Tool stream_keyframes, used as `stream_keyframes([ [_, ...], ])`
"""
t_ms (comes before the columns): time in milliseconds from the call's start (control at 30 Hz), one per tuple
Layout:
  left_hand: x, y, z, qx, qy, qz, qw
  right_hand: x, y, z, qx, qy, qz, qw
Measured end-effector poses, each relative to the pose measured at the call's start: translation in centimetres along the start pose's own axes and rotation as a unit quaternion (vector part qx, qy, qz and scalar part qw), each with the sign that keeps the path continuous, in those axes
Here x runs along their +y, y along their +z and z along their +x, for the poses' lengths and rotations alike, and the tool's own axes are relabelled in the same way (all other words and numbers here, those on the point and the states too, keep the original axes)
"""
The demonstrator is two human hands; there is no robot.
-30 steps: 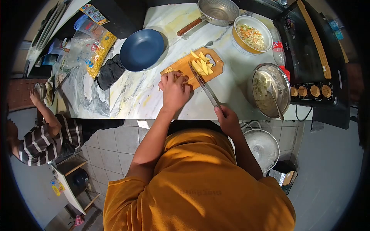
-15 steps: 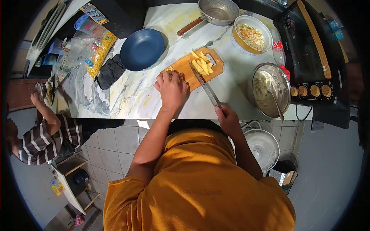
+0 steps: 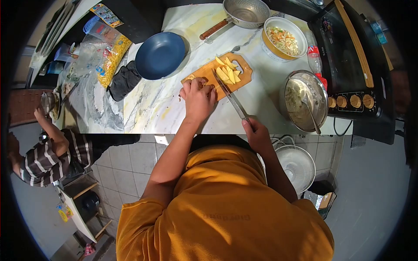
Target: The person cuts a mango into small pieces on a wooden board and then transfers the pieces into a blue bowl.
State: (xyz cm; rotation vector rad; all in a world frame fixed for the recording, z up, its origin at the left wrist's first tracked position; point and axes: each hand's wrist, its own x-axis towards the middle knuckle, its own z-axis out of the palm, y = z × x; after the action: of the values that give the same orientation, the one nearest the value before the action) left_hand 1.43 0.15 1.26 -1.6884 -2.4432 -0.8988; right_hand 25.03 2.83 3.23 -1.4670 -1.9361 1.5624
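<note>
A wooden cutting board lies on the marble counter, with several yellow potato strips piled on it. My left hand rests on the board's near end, fingers curled over a piece of potato that is mostly hidden. My right hand grips the handle of a long knife, whose blade reaches up across the board to the cut strips.
A blue pan sits left of the board. A steel wok, a bowl of chopped vegetables and a lidded pot with a spoon stand to the right, beside a black oven. A person in a striped shirt works at the far left.
My left hand shifted slightly right along the board's near end. The knife and my right hand have barely moved. The person at the left has raised an arm.
</note>
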Motion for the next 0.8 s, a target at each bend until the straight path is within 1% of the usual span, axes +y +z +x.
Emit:
stream_keyframes([
  [67,-0.1,0.1,0.0,0.004,-0.008,-0.011,1.000,0.2,0.0,0.0,0.004,-0.019,-0.002,1.000],
  [300,-0.3,0.4,0.0,0.011,-0.019,-0.014,1.000,-0.2,0.0,-0.2,0.012,-0.017,0.003,1.000],
  [500,-0.3,0.3,-0.3,0.000,-0.019,-0.026,0.999,-0.8,0.0,-0.2,0.009,-0.005,-0.049,0.999],
  [567,-0.4,0.5,-0.3,0.002,-0.020,-0.026,0.999,-1.4,0.1,-0.4,0.026,-0.016,-0.060,0.998],
  [800,-0.7,0.4,-0.3,0.005,-0.026,-0.039,0.999,-1.5,0.1,-0.4,0.038,-0.028,-0.099,0.994],
])
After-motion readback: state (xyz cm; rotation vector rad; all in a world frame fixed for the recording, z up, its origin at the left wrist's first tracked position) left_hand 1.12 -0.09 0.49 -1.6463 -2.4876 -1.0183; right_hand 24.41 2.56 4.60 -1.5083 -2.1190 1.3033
